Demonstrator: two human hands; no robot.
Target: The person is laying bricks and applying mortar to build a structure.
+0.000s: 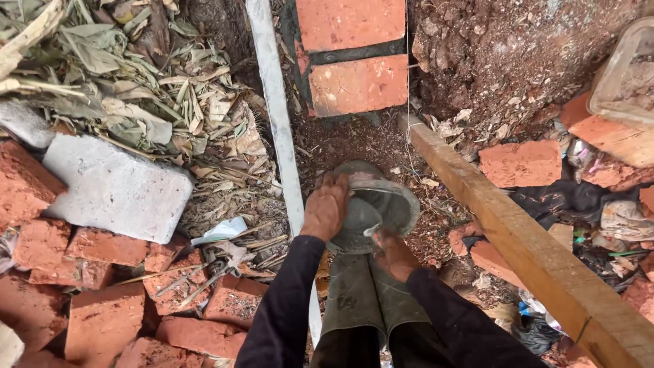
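Fingers of the left hand (325,208) are curled over the grey metal bowl's (373,208) rim, the right hand (395,253) gripping underneath. It's squeezed between a white pipe (278,116) and wooden plank (518,232). Pretty dented, caked in dirt.

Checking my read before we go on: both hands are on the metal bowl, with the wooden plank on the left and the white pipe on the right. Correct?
Not quite: the sides are swapped. In the head view the wooden plank runs on the right and the white pipe on the left. The left hand and right hand are indeed both on the metal bowl.
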